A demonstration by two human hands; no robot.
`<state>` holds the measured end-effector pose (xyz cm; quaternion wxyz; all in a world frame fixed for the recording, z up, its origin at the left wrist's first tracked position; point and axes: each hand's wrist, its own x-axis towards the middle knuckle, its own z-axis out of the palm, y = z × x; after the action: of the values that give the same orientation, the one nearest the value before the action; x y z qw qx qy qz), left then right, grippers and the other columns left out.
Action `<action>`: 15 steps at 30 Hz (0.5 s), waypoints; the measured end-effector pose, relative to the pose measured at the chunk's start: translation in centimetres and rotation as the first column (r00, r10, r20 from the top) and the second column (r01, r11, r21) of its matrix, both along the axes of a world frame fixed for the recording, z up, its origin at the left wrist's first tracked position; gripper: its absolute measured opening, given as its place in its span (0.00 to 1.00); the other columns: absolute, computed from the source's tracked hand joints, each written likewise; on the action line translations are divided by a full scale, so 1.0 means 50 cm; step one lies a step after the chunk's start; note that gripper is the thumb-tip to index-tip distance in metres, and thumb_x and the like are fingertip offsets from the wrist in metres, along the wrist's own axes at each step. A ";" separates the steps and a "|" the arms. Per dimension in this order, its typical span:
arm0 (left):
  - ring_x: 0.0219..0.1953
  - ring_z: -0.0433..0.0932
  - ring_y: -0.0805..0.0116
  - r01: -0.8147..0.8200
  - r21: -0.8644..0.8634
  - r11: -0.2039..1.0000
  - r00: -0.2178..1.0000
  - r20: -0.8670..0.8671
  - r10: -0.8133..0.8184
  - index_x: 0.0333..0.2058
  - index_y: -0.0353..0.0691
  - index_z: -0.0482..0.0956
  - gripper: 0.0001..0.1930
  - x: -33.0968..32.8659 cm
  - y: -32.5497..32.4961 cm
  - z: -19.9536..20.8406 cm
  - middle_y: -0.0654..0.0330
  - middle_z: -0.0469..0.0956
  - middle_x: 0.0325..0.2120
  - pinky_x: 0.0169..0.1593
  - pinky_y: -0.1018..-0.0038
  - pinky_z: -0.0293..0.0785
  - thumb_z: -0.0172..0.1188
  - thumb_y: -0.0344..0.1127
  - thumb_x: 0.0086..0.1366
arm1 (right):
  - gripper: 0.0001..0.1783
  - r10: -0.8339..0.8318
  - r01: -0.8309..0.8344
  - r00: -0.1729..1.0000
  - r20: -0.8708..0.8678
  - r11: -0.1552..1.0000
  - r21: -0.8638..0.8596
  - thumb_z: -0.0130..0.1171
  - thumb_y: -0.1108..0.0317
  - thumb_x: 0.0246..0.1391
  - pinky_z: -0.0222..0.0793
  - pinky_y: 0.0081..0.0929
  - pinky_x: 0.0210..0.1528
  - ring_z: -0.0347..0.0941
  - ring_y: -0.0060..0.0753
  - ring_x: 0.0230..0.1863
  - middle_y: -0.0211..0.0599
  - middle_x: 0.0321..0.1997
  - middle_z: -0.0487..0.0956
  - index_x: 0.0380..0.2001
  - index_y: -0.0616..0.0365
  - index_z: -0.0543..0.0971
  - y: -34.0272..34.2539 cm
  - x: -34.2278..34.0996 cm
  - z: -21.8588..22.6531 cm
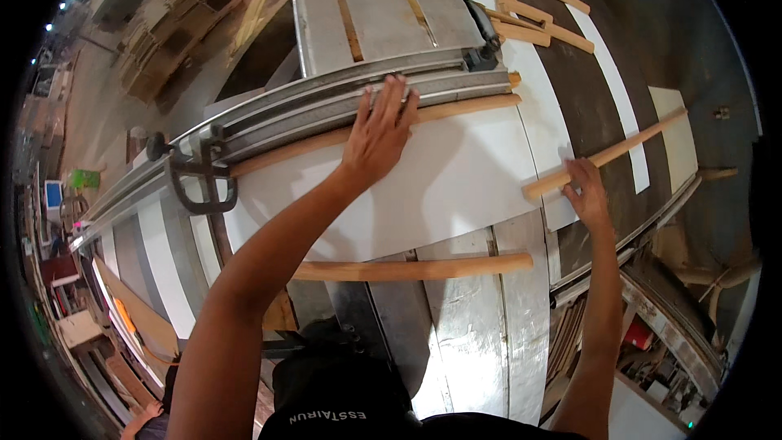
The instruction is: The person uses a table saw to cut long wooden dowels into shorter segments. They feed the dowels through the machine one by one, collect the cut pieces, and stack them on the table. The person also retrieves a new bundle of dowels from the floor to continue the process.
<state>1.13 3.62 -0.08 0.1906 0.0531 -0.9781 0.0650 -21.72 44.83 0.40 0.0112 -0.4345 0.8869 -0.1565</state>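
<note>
My left hand (379, 137) lies flat with its fingers stretched over a long metal fence (285, 118) and the wooden strip (468, 108) lying along it. A C-shaped dark clamp (198, 183) sits at the fence's left end. My right hand (588, 191) is closed around a slender wooden strip (639, 140), which slants up to the right across the machine table. Beneath both hands spreads a white panel (456, 171). Along its near edge, closest to my body, another wooden strip (415, 266) lies on the metal table (468, 318).
Several short wooden pieces (525, 31) are heaped at the far right, near a dark clamp (485, 53). Stacked boards (175, 28) stand on the floor at the far left. Another person's hand (145, 415) shows at the lower left. A curved metal rail (672, 216) borders the right side.
</note>
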 end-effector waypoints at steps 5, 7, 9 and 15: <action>0.73 0.51 0.53 0.038 0.179 0.983 0.960 0.267 -0.086 0.70 0.39 0.54 0.30 0.096 -0.004 -0.038 0.52 0.51 0.73 0.74 0.55 0.45 0.47 0.37 0.73 | 0.28 0.097 -0.094 0.994 0.041 0.993 -0.074 0.69 0.80 0.43 0.64 0.43 0.66 0.66 0.52 0.63 0.45 0.58 0.73 0.51 0.58 0.78 -0.007 0.017 0.030; 0.65 0.64 0.48 -0.016 0.285 0.958 0.988 0.153 -0.029 0.69 0.39 0.57 0.29 0.090 0.011 -0.044 0.50 0.63 0.66 0.69 0.52 0.56 0.49 0.36 0.71 | 0.24 0.066 -0.061 0.997 0.040 0.990 -0.124 0.69 0.80 0.46 0.65 0.42 0.64 0.67 0.51 0.62 0.46 0.57 0.75 0.50 0.61 0.80 -0.012 0.042 0.072; 0.52 0.72 0.50 -0.197 0.275 0.941 0.977 0.132 0.166 0.60 0.40 0.71 0.24 0.065 0.035 -0.025 0.52 0.74 0.51 0.54 0.55 0.68 0.55 0.35 0.65 | 0.23 0.103 -0.094 0.994 0.042 0.979 -0.182 0.68 0.80 0.46 0.66 0.45 0.63 0.68 0.51 0.60 0.47 0.56 0.76 0.49 0.62 0.81 -0.055 0.079 0.135; 0.46 0.72 0.60 -0.019 0.546 0.837 0.997 0.070 -0.023 0.43 0.48 0.79 0.12 0.109 0.181 -0.038 0.61 0.72 0.40 0.45 0.61 0.67 0.58 0.40 0.61 | 0.25 0.172 -0.177 0.984 -0.041 0.963 -0.202 0.71 0.77 0.43 0.69 0.43 0.56 0.73 0.47 0.53 0.45 0.50 0.77 0.49 0.60 0.82 -0.268 0.168 0.214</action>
<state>6.60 12.65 -1.97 0.1314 0.1017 -0.9624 -0.2151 -13.30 31.44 11.08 -0.0303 -0.5115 0.8245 -0.2401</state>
